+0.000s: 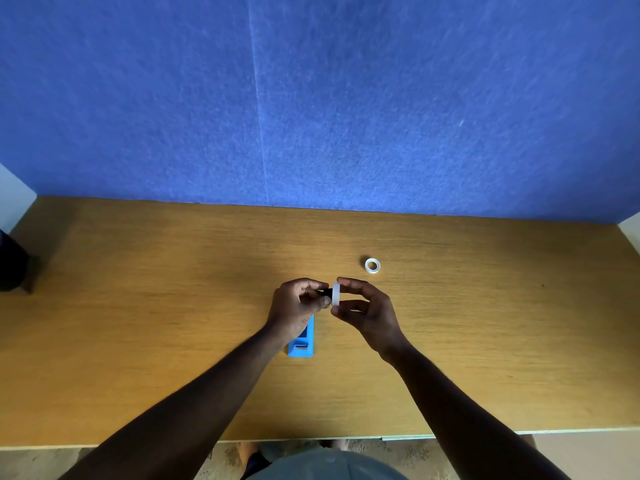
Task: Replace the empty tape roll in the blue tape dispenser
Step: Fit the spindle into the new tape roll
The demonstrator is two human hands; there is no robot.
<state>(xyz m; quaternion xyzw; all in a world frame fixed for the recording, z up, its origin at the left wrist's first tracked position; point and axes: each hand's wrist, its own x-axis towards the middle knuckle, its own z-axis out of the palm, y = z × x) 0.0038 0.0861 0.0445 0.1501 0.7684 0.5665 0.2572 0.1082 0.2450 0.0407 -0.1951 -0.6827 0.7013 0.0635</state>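
Note:
The blue tape dispenser [304,342] lies flat on the wooden desk [138,323], partly hidden under my left wrist. Above it, my left hand [298,306] pinches a small black spindle [325,292]. My right hand [367,311] holds a white tape roll [336,295] upright between thumb and fingers, pressed against the spindle's end. A second white roll [372,265] lies flat on the desk behind my right hand, apart from everything else.
A blue felt partition [311,98] rises along the desk's far edge. A dark object [12,261] stands at the far left edge of the desk. The desk's front edge runs just above my lap.

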